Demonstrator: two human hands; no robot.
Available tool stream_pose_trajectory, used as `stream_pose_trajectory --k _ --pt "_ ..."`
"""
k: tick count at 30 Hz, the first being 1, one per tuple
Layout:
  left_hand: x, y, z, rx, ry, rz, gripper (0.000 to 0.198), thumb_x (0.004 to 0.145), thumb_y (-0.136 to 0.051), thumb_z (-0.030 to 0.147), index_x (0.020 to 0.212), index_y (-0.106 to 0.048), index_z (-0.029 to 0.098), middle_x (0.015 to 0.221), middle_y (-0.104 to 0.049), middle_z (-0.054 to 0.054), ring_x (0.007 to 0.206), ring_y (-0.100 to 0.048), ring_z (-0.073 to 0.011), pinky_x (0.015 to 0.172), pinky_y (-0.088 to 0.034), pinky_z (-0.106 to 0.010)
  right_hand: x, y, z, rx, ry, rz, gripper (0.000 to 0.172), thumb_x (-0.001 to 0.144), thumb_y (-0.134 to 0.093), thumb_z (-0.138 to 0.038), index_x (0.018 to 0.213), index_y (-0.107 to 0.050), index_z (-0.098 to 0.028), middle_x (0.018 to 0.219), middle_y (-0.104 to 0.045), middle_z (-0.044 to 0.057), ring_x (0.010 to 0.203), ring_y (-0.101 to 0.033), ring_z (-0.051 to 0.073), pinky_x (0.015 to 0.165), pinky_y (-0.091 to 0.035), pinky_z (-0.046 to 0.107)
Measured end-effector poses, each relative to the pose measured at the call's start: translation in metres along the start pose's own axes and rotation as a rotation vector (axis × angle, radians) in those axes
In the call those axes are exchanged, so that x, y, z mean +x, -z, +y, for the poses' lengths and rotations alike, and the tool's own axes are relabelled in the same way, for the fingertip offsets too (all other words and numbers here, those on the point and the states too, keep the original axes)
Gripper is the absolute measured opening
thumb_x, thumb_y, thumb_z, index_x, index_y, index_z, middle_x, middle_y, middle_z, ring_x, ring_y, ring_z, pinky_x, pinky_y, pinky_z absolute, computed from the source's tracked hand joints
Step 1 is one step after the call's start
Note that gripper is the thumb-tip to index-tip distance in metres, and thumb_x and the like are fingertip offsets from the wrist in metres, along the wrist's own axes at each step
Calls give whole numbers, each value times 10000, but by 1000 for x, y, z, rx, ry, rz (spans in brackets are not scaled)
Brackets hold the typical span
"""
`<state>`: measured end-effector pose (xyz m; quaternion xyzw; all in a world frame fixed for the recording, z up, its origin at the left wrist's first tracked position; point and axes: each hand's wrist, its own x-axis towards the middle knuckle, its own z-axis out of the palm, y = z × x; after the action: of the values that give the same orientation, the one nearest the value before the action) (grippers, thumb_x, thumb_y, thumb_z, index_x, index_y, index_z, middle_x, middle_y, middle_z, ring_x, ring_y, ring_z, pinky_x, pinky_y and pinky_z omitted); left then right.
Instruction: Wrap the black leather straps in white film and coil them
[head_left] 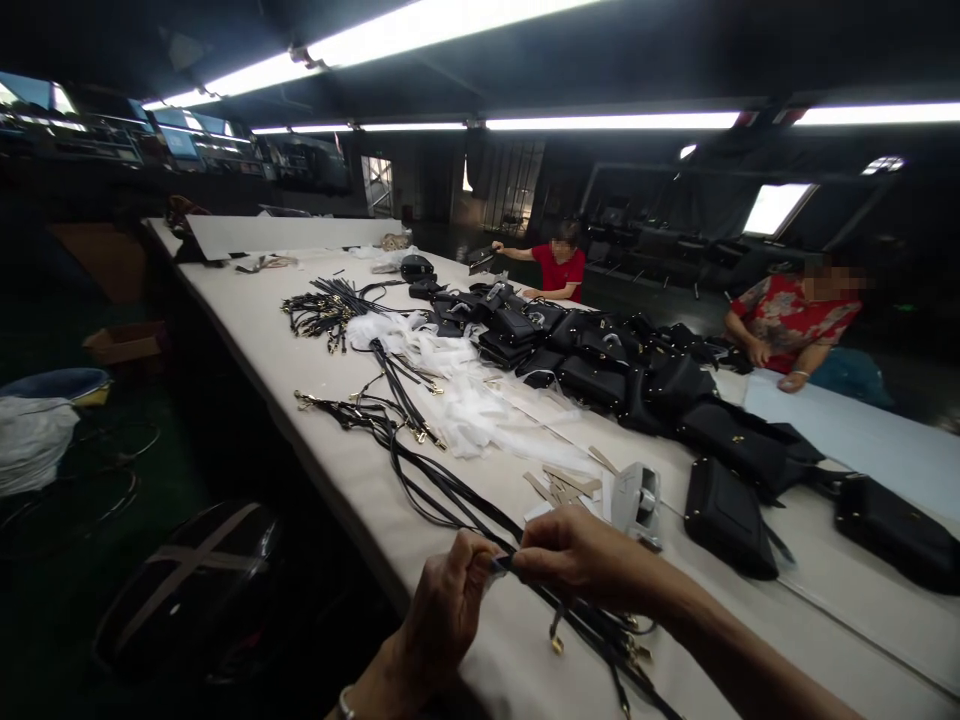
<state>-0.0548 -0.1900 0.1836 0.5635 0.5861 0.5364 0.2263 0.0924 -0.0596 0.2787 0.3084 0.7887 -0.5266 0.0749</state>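
Observation:
My left hand (448, 606) and my right hand (571, 554) meet at the near edge of a long pale table (360, 480). Both are closed in a pinch on the end of a thin black strap (504, 564). That strap belongs to a bundle of black straps with gold clasps (420, 470) that runs from the hands away across the table. More clasps (628, 640) lie just below my right wrist. A white tape dispenser (637, 498) stands right behind my right hand, beside small tan paper strips (562, 483).
Black handbags (600, 360) are heaped along the table, with single ones (729, 516) to the right. White wrapping (465, 400) lies mid-table. Two people sit across: one in red (558, 266), one in a patterned top (796, 322). A dark round stool (196, 590) stands at lower left.

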Motion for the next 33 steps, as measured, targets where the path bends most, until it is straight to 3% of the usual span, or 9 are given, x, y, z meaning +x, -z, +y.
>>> stream_pose_trajectory --k 4,7,10,14,20,24,27,29,33 --pt "25 0 30 -85 3 69 248 1015 -330 353 866 -487 232 583 -497 49 501 -494 -130 507 -411 -221 -6 14 -25 13 72 11 328 853 -628 -461 737 -665 -156 562 -567 -33 501 -479 83 458 -336 185" --pt "33 14 23 -43 8 207 262 996 -360 386 813 -473 236 561 -409 69 484 -432 -129 474 -366 -218 -26 44 -26 101 49 44 387 805 -677 -525 730 -654 -146 523 -511 -53 466 -421 72 449 -307 194" --pt "36 25 11 -28 90 267 237 987 -384 390 839 -489 237 597 -513 49 524 -513 -144 528 -424 -232 -43 70 -20 158 47 108 440 797 -669 -577 750 -671 -139 468 -427 -84 430 -324 58 435 -245 200" --pt "44 17 25 -57 33 119 227 994 -373 376 890 -516 232 722 -633 3 637 -611 -164 627 -477 -253 -43 68 -27 89 48 140 398 810 -672 -533 751 -682 -139 497 -430 -78 444 -337 58 435 -241 202" --pt "76 -2 74 -178 -33 -44 262 998 -379 390 806 -452 229 618 -481 51 531 -465 -120 524 -386 -217 -30 58 -53 -74 107 107 324 839 -648 -466 757 -678 -154 560 -531 -48 491 -451 77 458 -322 197" --pt "88 14 54 -174 -14 68 278 990 -386 423 800 -442 228 606 -370 74 520 -377 -112 481 -340 -203 -55 88 -51 -47 47 148 334 811 -681 -480 764 -678 -149 524 -499 -60 466 -412 68 450 -299 194" --pt "86 25 20 -32 -4 174 270 981 -389 418 799 -460 231 576 -405 70 509 -426 -125 497 -370 -219 -79 112 -41 -11 15 235 372 808 -673 -515 777 -691 -145 494 -443 -73 454 -357 65 442 -251 202" --pt "84 25 7 10 21 166 255 977 -386 416 814 -464 237 572 -481 60 484 -478 -132 495 -394 -226 -88 121 -36 -16 16 274 391 793 -682 -534 784 -699 -144 491 -431 -76 453 -336 63 445 -229 209" --pt "88 10 27 66 -91 59 206 974 -406 356 824 -487 239 656 -593 21 562 -576 -154 564 -432 -243 -82 121 -39 -80 35 280 362 773 -704 -504 756 -707 -143 520 -457 -69 466 -353 63 451 -244 211"
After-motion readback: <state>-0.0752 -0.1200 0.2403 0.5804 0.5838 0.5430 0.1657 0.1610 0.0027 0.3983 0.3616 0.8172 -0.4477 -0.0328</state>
